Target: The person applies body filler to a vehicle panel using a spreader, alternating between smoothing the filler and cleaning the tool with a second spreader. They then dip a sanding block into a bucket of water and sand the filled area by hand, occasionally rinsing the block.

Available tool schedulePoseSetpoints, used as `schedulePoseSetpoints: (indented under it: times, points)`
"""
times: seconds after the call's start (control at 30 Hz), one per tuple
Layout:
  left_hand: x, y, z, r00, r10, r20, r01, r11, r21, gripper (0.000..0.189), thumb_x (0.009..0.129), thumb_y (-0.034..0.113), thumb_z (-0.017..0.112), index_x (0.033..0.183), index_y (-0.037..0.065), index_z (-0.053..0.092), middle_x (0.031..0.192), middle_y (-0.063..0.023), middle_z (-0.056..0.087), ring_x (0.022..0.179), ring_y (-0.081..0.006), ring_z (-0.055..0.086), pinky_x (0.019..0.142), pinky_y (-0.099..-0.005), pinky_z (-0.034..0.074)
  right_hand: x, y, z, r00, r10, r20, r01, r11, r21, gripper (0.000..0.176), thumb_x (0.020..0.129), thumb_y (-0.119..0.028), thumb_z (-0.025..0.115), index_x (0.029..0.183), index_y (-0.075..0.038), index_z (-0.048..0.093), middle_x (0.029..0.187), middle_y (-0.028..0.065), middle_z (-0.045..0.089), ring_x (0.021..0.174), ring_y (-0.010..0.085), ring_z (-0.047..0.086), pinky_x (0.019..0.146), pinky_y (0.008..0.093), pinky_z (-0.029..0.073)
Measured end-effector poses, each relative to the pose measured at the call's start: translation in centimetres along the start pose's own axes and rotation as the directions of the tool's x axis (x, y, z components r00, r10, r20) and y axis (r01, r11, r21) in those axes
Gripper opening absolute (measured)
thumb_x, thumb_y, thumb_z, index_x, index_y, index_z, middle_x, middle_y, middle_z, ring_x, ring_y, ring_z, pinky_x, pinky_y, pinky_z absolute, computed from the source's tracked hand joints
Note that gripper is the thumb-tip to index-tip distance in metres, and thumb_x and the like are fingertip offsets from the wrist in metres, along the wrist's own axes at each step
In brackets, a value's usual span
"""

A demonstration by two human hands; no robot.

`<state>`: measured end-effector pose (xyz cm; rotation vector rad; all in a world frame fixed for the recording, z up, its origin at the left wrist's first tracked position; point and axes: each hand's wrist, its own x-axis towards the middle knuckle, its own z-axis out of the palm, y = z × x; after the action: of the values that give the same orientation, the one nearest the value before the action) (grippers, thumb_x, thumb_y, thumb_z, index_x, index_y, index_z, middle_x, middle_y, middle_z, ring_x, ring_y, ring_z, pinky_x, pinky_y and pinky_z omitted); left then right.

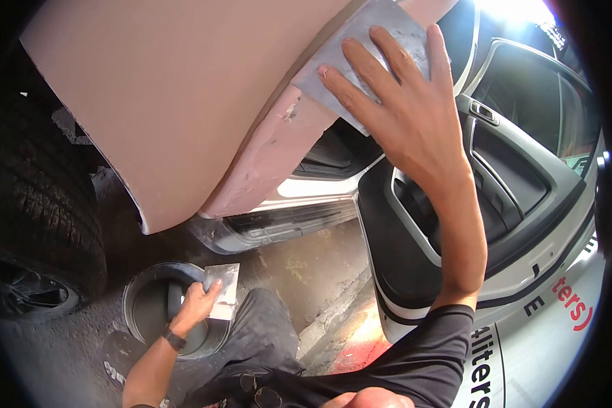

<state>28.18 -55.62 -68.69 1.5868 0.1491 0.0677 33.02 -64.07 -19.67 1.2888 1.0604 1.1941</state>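
My right hand (411, 109) lies with its fingers spread on a wet grey sheet (319, 78), pressing it against the edge of a pinkish-beige car body panel (170, 88). A paler pink strip (272, 149) with dark marks runs along the panel's edge, below the sheet. At the lower left, my left hand (196, 304), with a dark band on its wrist, grips a pale, flat, square piece (226, 289), its thumb on top. That hand is over a round bucket (132, 306) holding greyish liquid. A dark object inside the bucket is partly hidden by the hand.
A tire (44, 217) stands at the left. An open car door (517, 163) fills the right side. A door sill (285, 221) runs below the panel. My bent knee (265, 319) is beside the bucket. A white surface with printed letters (479, 367) shows at the lower right.
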Motion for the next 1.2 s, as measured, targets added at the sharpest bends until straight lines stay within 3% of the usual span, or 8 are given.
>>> schedulePoseSetpoints:
  times: [0.2,0.3,0.4,0.5,0.6,0.7,0.83,1.2]
  points:
    - [0.4,-1.1,0.1,0.998,-0.038,0.048,0.039,0.999,-0.009,0.070,0.096,0.054,0.062,0.069,-0.010,0.064,0.061,-0.0231,0.063,0.059,-0.0290,0.066,0.059,-0.0445,0.050,-0.8,0.3,1.0,1.000,-0.006,-0.018,0.007,0.997,0.080,0.056,0.081,-0.005,0.065,0.133,-0.026,0.062,0.135,0.0035,0.059,0.129,0.0284,0.052,0.111,0.0634,0.035]
    - [0.4,-1.5,0.2,0.999,-0.041,0.029,0.041,0.999,0.002,0.070,0.096,0.054,0.061,0.069,-0.010,0.064,0.062,-0.0246,0.063,0.061,-0.0306,0.067,0.060,-0.0455,0.051,-2.4,0.0,2.6,0.997,0.041,-0.072,-0.029,0.986,0.162,0.052,0.084,-0.010,0.064,0.133,-0.027,0.064,0.135,0.0026,0.060,0.129,0.0301,0.054,0.111,0.0604,0.038]
    - [-0.2,0.6,-0.4,0.998,-0.058,0.007,0.057,0.997,0.052,0.071,0.096,0.055,0.062,0.070,-0.012,0.063,0.063,-0.0258,0.063,0.062,-0.0318,0.067,0.061,-0.0458,0.051,-3.9,0.0,5.6,0.974,0.045,-0.221,-0.002,0.982,0.190,0.046,0.082,-0.027,0.066,0.128,-0.025,0.066,0.130,0.0005,0.061,0.125,0.0283,0.056,0.107,0.0598,0.041]
    - [0.3,-1.4,0.1,0.998,-0.069,-0.002,0.069,0.996,0.054,0.072,0.095,0.055,0.062,0.072,-0.013,0.062,0.065,-0.0267,0.063,0.063,-0.0323,0.067,0.062,-0.0456,0.051,-4.9,-0.1,7.0,0.971,0.038,-0.238,0.013,0.978,0.210,0.047,0.083,-0.027,0.066,0.129,-0.025,0.066,0.132,0.0005,0.061,0.126,0.0292,0.056,0.108,0.0599,0.040]
    - [0.1,-0.5,-0.1,0.997,-0.071,0.012,0.070,0.997,0.045,0.073,0.095,0.055,0.062,0.074,-0.014,0.062,0.066,-0.0272,0.063,0.064,-0.0320,0.067,0.062,-0.0453,0.051,-5.7,-0.6,6.7,0.975,0.044,-0.218,-0.002,0.982,0.187,0.044,0.084,-0.026,0.065,0.127,-0.024,0.067,0.130,0.0029,0.062,0.124,0.0301,0.057,0.107,0.0614,0.040]
    - [-0.1,-0.2,-0.3,0.997,-0.079,0.025,0.078,0.996,0.041,0.072,0.095,0.055,0.062,0.076,-0.015,0.063,0.066,-0.0272,0.064,0.065,-0.0314,0.068,0.062,-0.0449,0.051,-6.7,-1.2,3.9,0.998,0.035,-0.047,-0.029,0.991,0.132,0.041,0.086,-0.026,0.063,0.126,-0.023,0.068,0.128,0.0056,0.063,0.123,0.0313,0.058,0.107,0.0638,0.040]
    - [0.8,-2.2,0.5,0.995,-0.079,0.062,0.081,0.996,-0.032,0.069,0.097,0.052,0.062,0.077,-0.014,0.065,0.065,-0.0259,0.064,0.065,-0.0300,0.070,0.063,-0.0443,0.052,-6.3,-3.2,3.2,0.982,0.066,-0.180,-0.032,0.983,0.182,0.037,0.087,-0.026,0.063,0.124,-0.020,0.068,0.127,0.0071,0.063,0.123,0.0320,0.058,0.105,0.0656,0.041]
    - [-0.1,0.2,-0.3,0.992,-0.057,0.113,0.070,0.991,-0.112,0.060,0.100,0.045,0.060,0.084,-0.012,0.069,0.068,-0.0214,0.068,0.067,-0.0243,0.071,0.065,-0.0411,0.053,-5.1,-7.2,4.3,0.986,0.015,-0.165,0.012,0.986,0.164,0.043,0.091,-0.032,0.060,0.133,-0.023,0.063,0.133,0.0049,0.061,0.127,0.0306,0.056,0.106,0.0699,0.036]
